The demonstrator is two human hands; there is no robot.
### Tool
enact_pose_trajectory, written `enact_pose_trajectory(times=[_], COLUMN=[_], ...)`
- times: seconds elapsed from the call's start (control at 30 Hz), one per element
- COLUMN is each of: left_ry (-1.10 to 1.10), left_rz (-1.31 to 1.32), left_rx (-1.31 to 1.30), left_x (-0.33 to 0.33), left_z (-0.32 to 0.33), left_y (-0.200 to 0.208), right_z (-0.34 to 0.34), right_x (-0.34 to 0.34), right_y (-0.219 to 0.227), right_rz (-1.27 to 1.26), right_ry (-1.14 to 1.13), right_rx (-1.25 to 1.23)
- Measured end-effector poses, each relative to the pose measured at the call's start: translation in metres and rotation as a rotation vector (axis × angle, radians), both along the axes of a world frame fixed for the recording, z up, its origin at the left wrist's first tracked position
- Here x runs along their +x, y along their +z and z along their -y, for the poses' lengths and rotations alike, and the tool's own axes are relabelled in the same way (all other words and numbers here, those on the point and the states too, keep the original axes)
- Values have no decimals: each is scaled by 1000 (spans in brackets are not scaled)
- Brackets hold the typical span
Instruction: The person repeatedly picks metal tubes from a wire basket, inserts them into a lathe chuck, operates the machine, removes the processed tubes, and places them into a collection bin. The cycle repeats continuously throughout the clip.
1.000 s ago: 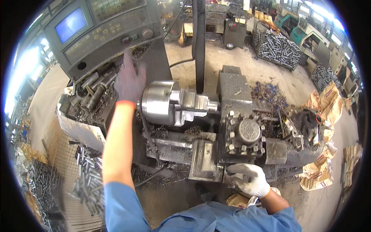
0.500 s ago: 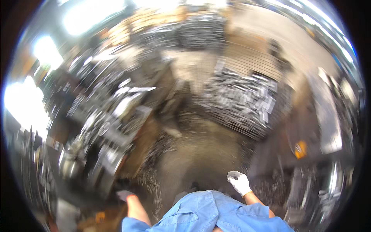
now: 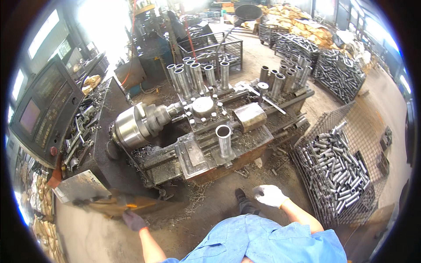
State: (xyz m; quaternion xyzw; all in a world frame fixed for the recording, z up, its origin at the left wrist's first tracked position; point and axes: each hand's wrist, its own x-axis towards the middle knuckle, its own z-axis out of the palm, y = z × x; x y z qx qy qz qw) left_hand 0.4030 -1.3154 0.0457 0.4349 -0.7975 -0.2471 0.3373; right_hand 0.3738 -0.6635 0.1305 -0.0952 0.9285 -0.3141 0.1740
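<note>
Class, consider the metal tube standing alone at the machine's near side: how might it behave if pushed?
The metal tube would probably tip if pushed near its top, being tall and narrow. Laid down, it would likely roll, given its round wall. Its metallic sheen suggests stiffness.

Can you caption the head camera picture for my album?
A dark-gloved left hand and a white-gloved right hand near a lathe and a wire basket of metal tubes.
</note>
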Motion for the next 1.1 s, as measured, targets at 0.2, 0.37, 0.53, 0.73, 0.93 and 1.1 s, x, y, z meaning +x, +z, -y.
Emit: enact_pose_trajectory(times=[0.2,0.37,0.53,0.73,0.93,1.1], left_ry=[-87,-54,-52,-129,-212,-450], left_rz=[-737,-701,-457,-240,-116,-115], left_rx=[1193,1160,1472,1550,1220,396], left_x=[-5,-31,-58,-49,-67,-153], left_z=[21,-64,-177,-240,-249,-220], left_y=[-10,-24,-55,-54,8,105], right_z=[-27,-52,-49,17,100,166], right_x=[-103,-203,-302,-395,-464,-519], right_y=[15,92,160,203,231,204], right_rz=[-175,-128,-145,-234,-299,-273], right_ry=[190,2,-89,135,520,750], right_rx=[109,-168,-487,-612,-330,-192])
